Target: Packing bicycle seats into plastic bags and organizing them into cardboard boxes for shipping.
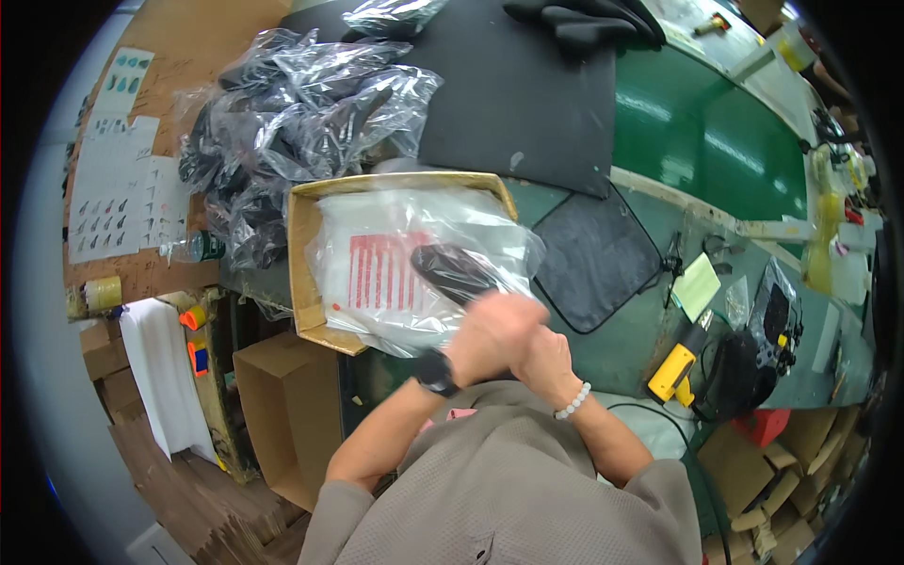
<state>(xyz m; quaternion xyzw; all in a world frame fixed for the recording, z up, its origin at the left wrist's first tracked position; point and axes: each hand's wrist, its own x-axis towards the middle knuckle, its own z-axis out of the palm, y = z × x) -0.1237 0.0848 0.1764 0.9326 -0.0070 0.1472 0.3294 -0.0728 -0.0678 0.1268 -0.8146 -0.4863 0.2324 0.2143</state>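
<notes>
A clear plastic bag (pixel 381 273) with red printing lies over the open cardboard box (pixel 307 311) in front of me. Inside or under its film shows a dark, elongated, rounded object (pixel 455 271) that I cannot name. My left hand (pixel 499 330), with a black watch at the wrist, is closed at the bag's near right edge, slightly blurred; bag film runs into its fingers. Pressed against it, my right hand (pixel 546 365), wearing a pale bead bracelet, is closed too. Whatever its fingers hold is hidden.
Dark items in clear bags (pixel 301 122) are heaped behind the box at the left. A black mat (pixel 518 104) lies beyond, a dark square pad (pixel 598 259) to the right. Farther right lie a yellow heat gun (pixel 670 369) and a cable. An open carton (pixel 287 405) stands lower left.
</notes>
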